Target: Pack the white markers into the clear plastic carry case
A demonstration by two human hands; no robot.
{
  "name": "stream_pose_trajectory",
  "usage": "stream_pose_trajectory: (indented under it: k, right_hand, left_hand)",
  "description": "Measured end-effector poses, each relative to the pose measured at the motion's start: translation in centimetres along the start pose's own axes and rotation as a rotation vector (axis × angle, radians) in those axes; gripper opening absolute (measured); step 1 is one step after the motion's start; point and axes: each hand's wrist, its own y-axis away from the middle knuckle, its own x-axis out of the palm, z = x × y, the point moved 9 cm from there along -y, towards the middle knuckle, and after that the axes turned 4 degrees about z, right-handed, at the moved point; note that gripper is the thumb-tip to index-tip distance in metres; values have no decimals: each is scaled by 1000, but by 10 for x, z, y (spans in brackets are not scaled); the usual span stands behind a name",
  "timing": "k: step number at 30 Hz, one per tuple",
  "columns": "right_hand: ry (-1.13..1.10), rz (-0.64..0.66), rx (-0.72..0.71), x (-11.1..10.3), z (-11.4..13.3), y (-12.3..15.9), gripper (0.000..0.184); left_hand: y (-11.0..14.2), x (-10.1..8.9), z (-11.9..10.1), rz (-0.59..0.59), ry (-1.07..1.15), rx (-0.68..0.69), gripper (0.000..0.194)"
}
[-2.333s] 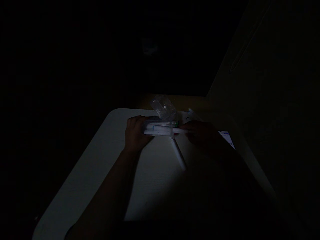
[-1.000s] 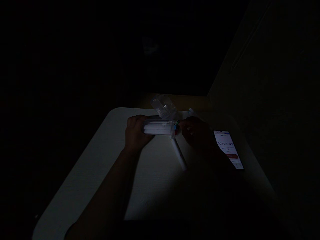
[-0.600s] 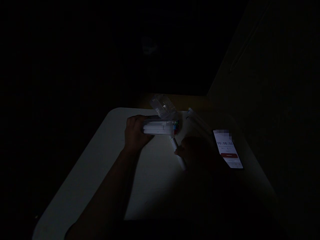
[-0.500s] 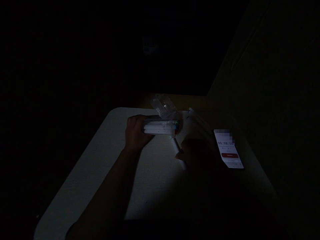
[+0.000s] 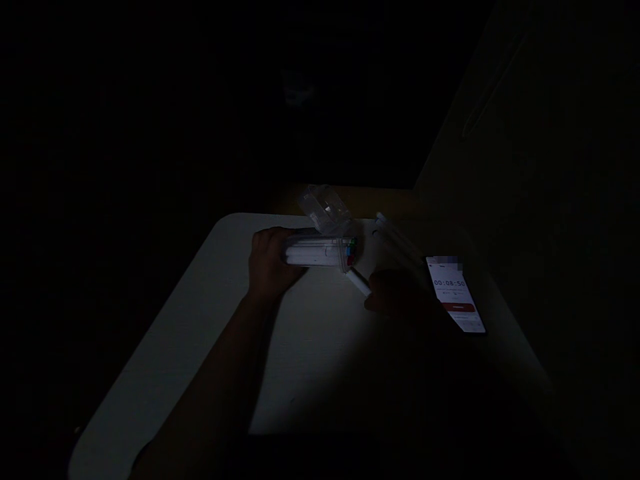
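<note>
My left hand [image 5: 269,260] is wrapped round the left end of a clear plastic case [image 5: 315,235] lying on its side. Inside it are several white markers [image 5: 310,255], with green, blue and red ends showing at the right opening. The case's clear lid [image 5: 325,208] stands open at the back. In deep shadow, my right hand [image 5: 393,293] is closed on a single white marker [image 5: 358,283]. That marker slants, its upper left tip close to the lower corner of the opening; whether it touches the rim I cannot tell.
A lit phone with a timer [image 5: 456,293] lies to the right of my right hand. More pale markers [image 5: 395,235] lie behind that hand, dimly seen. The white table [image 5: 200,347] has rounded corners, and a wall [image 5: 540,167] rises at the right.
My right hand has shifted slightly right, and the marker in it has turned from steep to a flatter slant towards the case opening. My left hand still holds the case.
</note>
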Motion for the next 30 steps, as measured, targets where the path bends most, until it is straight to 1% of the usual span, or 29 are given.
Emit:
stream_pose_trajectory:
  k: [5,9,13,15,20,24,26,30]
  right_hand:
    - [24,-78,24,-16,-18,3,32]
    - [46,-143,74,-39,-33,8,30]
    - [60,-211,119,-61,-41,16,21]
    - [37,-273,125,-72,-43,22,18]
    - [-123,-462,104,-99,-48,40,22]
    - [-198,-675,120,-124,-50,58,18]
    - [-242,-749,134,-130,-49,64,20]
    - [-284,-801,87,-132,-37,64,20]
  left_hand:
    - [2,3,4,7,-33,-24,50]
    - [3,7,9,40,-21,-58,50]
    - [3,8,9,35,-28,-61,50]
    - [3,7,9,21,-30,-44,50]
    - [5,10,13,2,-23,-40,49]
    - [6,16,18,34,-26,-55,48]
    - [6,16,20,37,-21,-71,49]
    - [6,17,21,54,-9,-100,51]
